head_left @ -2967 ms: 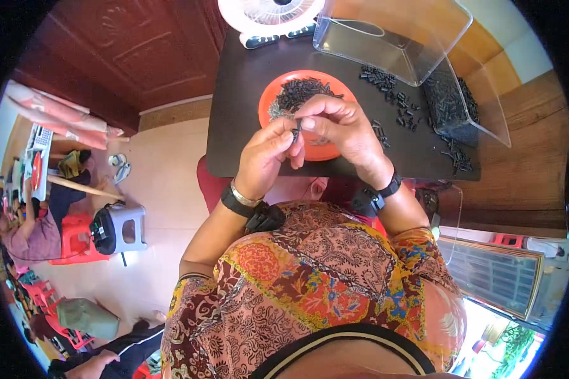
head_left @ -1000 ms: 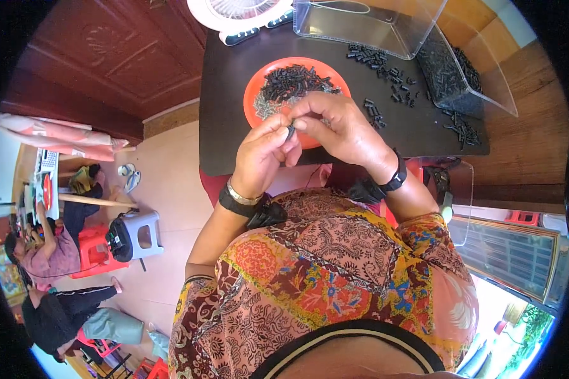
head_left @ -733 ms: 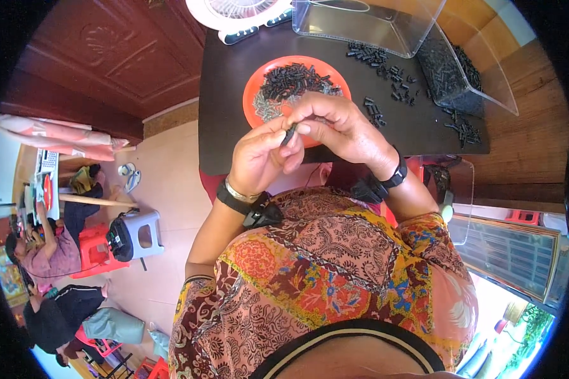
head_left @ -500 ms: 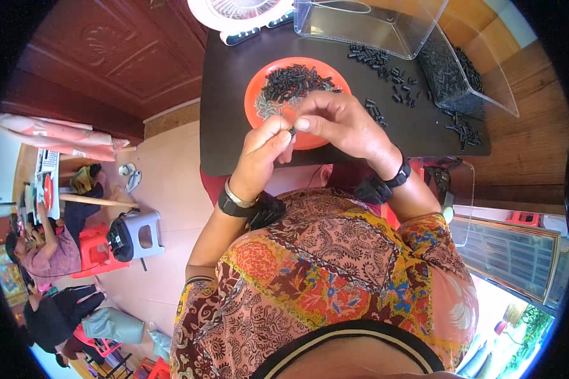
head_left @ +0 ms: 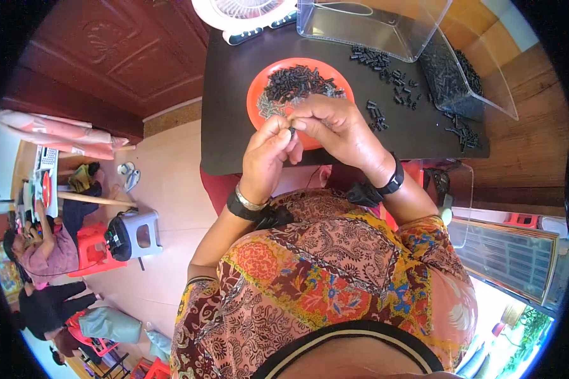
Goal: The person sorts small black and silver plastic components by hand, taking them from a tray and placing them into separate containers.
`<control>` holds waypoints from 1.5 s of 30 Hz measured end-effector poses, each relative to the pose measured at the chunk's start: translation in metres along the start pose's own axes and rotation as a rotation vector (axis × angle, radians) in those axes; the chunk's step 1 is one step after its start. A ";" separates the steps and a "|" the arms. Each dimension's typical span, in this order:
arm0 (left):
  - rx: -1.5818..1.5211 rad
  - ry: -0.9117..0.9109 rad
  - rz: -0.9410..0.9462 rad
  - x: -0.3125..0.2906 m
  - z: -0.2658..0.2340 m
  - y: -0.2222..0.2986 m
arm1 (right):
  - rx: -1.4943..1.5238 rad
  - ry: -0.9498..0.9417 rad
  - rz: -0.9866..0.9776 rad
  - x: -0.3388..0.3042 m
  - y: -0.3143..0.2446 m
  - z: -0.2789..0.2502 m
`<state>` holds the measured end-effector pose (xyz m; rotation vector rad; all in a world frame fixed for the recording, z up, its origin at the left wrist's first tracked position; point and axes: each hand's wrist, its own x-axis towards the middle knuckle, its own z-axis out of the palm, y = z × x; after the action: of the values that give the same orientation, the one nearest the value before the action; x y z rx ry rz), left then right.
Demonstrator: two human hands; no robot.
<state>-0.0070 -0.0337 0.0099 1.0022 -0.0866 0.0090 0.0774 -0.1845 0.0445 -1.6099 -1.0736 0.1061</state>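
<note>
Over the near edge of an orange-red plate (head_left: 253, 95), my two hands meet at the fingertips. My left hand (head_left: 267, 151) is closed, its thumb and fingers pinching a small black cylindrical piece (head_left: 293, 131), mostly covered by the fingers. Thumb and forefinger of my right hand (head_left: 341, 131) are pressed together at the top of that piece; whatever they grip is too small to name. Heaped on the plate are short black cylindrical pieces (head_left: 297, 81), with small clear or silvery pieces (head_left: 269, 106) at the left.
Loose black cylinders (head_left: 376, 115) lie on the dark table (head_left: 227, 136) right of the plate. A clear bin (head_left: 452, 91) of black pieces stands farther right, beside another clear box (head_left: 354, 28). A white fan (head_left: 243, 19) is at the back. Other people (head_left: 41, 252) sit at the far left.
My right hand's fingers have drawn in slightly lower and closer to the piece in my left hand. The left hand stays nearly in place. The view has shifted slightly.
</note>
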 end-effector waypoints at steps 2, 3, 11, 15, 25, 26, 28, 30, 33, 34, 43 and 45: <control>-0.064 0.045 -0.014 0.001 0.001 0.002 | -0.048 0.005 -0.010 -0.001 -0.007 0.001; -0.065 0.042 -0.008 0.002 0.002 0.003 | -0.101 0.015 -0.018 -0.001 -0.011 0.001; -0.040 0.063 0.036 0.007 0.001 0.000 | -0.399 0.056 -0.206 0.004 -0.007 0.002; -0.055 0.070 0.014 0.006 0.002 0.003 | -0.440 0.063 -0.252 0.002 -0.006 0.003; -0.116 0.101 0.019 0.008 0.001 -0.002 | -0.487 0.033 -0.240 0.005 0.001 0.006; -0.119 0.119 0.018 0.008 0.002 -0.001 | -0.489 0.034 -0.240 0.004 0.002 0.006; -0.149 0.111 0.022 0.008 0.003 -0.001 | -0.271 0.119 -0.125 0.002 0.007 0.007; -0.178 0.103 0.024 0.008 0.002 -0.002 | -0.206 0.125 -0.086 0.000 0.010 0.006; -0.152 0.032 0.050 0.008 0.000 -0.005 | -0.202 0.136 -0.118 0.000 0.010 0.005; -0.158 0.050 0.035 0.008 0.003 -0.004 | -0.264 0.141 -0.188 0.000 0.010 0.005; -0.177 -0.017 0.023 0.006 0.011 -0.007 | -0.468 0.154 -0.301 -0.011 -0.005 -0.002; -0.131 0.030 0.018 0.001 0.009 -0.013 | -0.534 0.190 -0.359 -0.016 -0.003 0.005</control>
<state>-0.0061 -0.0482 0.0034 0.8703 -0.0679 0.0343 0.0633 -0.1917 0.0380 -1.8132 -1.2891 -0.6074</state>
